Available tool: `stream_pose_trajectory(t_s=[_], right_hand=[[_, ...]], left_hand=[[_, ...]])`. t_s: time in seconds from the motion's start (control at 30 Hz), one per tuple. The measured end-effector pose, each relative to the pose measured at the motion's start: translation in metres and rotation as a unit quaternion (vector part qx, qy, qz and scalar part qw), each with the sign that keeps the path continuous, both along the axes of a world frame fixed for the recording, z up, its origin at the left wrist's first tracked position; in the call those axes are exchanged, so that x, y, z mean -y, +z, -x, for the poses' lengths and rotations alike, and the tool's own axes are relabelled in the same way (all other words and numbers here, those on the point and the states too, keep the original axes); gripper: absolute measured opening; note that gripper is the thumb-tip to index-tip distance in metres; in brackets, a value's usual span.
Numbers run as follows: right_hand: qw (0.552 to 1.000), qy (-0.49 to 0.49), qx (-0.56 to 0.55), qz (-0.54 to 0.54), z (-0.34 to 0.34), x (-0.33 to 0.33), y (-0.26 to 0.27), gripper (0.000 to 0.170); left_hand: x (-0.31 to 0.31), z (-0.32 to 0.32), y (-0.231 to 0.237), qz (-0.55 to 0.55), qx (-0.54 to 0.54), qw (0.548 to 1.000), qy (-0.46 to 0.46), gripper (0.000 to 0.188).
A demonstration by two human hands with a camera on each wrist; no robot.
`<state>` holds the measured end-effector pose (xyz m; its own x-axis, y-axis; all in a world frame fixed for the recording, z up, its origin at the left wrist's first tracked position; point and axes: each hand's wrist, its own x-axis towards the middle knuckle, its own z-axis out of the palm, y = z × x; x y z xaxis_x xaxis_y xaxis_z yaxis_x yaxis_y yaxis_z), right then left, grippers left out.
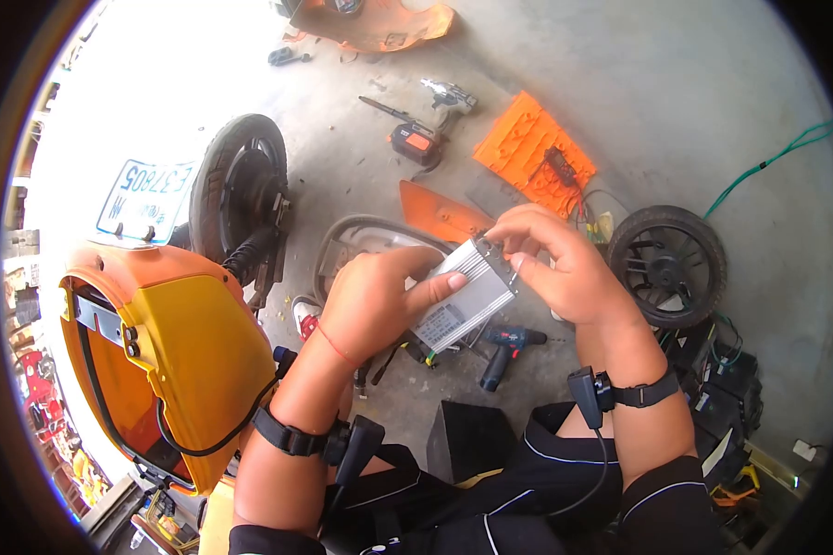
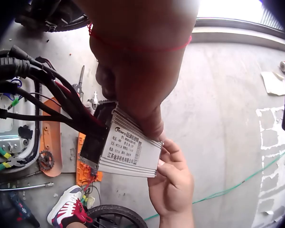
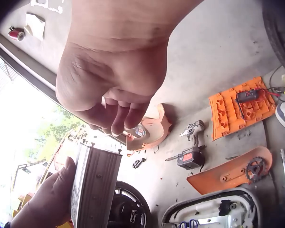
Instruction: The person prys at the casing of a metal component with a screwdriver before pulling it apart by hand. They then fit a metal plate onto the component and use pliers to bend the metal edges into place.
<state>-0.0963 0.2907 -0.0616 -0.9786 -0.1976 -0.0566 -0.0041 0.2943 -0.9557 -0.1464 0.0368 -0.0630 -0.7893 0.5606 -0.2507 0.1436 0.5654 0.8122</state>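
A silver finned motor controller (image 1: 477, 291) with a printed label is held up in front of me. My left hand (image 1: 379, 296) grips it, the thumb lying across its face. From one end, thick black cables (image 2: 66, 107) run off, best seen in the left wrist view. My right hand (image 1: 565, 268) is at the opposite end, fingers bent, fingertips right by the end plate. In the right wrist view its curled fingers (image 3: 121, 116) appear just above the metal edge. I cannot tell whether they pinch something small there.
On the floor lie a blue-black drill (image 1: 504, 356), an impact wrench (image 1: 449, 97), a cordless tool with an orange-black battery (image 1: 415, 143), orange panels (image 1: 528, 148) and a loose wheel (image 1: 666, 268). A yellow-orange scooter body (image 1: 190, 342) with a licence plate (image 1: 148, 199) stands at left.
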Motion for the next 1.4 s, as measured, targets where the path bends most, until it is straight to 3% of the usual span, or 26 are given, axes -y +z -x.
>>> stream_pose_trajectory(t_s=[0.07, 0.27, 0.37, 0.43, 0.53, 0.6, 0.67, 0.73, 0.8, 0.87, 0.93, 1.0, 1.07, 1.13, 1.23, 1.33, 1.4], right_hand=[[1.000, 0.026, -0.014, -0.009, 0.001, -0.003, -0.001, 0.021], [0.997, 0.006, -0.058, -0.045, 0.003, 0.002, 0.002, 0.011], [0.999, -0.025, -0.022, -0.041, 0.001, 0.006, -0.002, 0.008], [0.988, -0.048, -0.081, -0.120, 0.000, 0.009, -0.010, 0.007], [0.986, -0.076, -0.065, -0.130, -0.001, 0.016, -0.015, 0.008], [0.995, -0.085, 0.010, -0.044, 0.003, 0.017, -0.015, 0.014], [0.982, -0.182, 0.020, 0.038, 0.009, 0.023, -0.022, 0.020], [0.962, -0.258, 0.087, 0.024, 0.018, 0.007, -0.041, 0.033], [0.940, -0.290, 0.181, -0.015, 0.022, -0.003, -0.060, 0.030], [0.952, -0.247, 0.101, -0.151, 0.006, 0.004, -0.120, 0.023], [0.966, -0.150, 0.059, -0.203, -0.024, 0.013, -0.186, 0.021], [0.943, 0.003, 0.227, -0.244, -0.029, 0.039, -0.186, 0.023], [0.923, 0.112, 0.210, -0.302, -0.030, 0.061, -0.220, 0.023], [0.910, 0.114, 0.189, -0.352, -0.028, 0.091, -0.253, 0.019], [0.898, -0.045, 0.215, -0.382, -0.032, 0.131, -0.281, 0.016], [0.901, -0.052, 0.182, -0.390, -0.033, 0.146, -0.303, 0.015], [0.899, -0.041, 0.136, -0.413, -0.032, 0.152, -0.312, 0.013]], left_hand=[[-0.003, 0.000, 0.003, 0.015, 0.029, 0.999, 0.009, 0.049], [-0.007, -0.002, 0.000, 0.014, 0.002, 1.000, 0.008, 0.049], [-0.010, -0.003, 0.002, 0.038, -0.030, 0.999, 0.004, 0.045], [-0.014, -0.004, 0.004, 0.057, -0.044, 0.997, 0.007, 0.047], [-0.015, -0.002, 0.002, 0.096, -0.063, 0.993, 0.015, 0.050], [-0.011, 0.001, -0.004, 0.069, -0.171, 0.983, 0.017, 0.048], [-0.006, 0.003, -0.007, 0.080, -0.209, 0.974, 0.020, 0.047], [0.000, 0.005, -0.009, 0.086, -0.252, 0.959, 0.093, 0.048], [0.009, 0.011, -0.003, 0.058, -0.110, 0.975, 0.182, 0.055], [0.024, 0.020, -0.003, 0.025, -0.058, 0.967, 0.245, 0.058], [0.036, 0.026, 0.000, -0.015, -0.032, 0.956, 0.290, 0.059], [0.047, 0.028, 0.000, -0.053, -0.001, 0.944, 0.327, 0.060], [0.055, 0.032, -0.002, -0.093, 0.024, 0.918, 0.385, 0.061], [0.062, 0.032, 0.005, -0.097, 0.045, 0.906, 0.410, 0.060], [0.072, 0.031, -0.002, -0.108, -0.043, 0.882, 0.456, 0.055], [0.077, 0.034, 0.010, -0.097, -0.015, 0.884, 0.456, 0.051], [0.080, 0.034, 0.006, -0.068, -0.054, 0.890, 0.447, 0.047]])
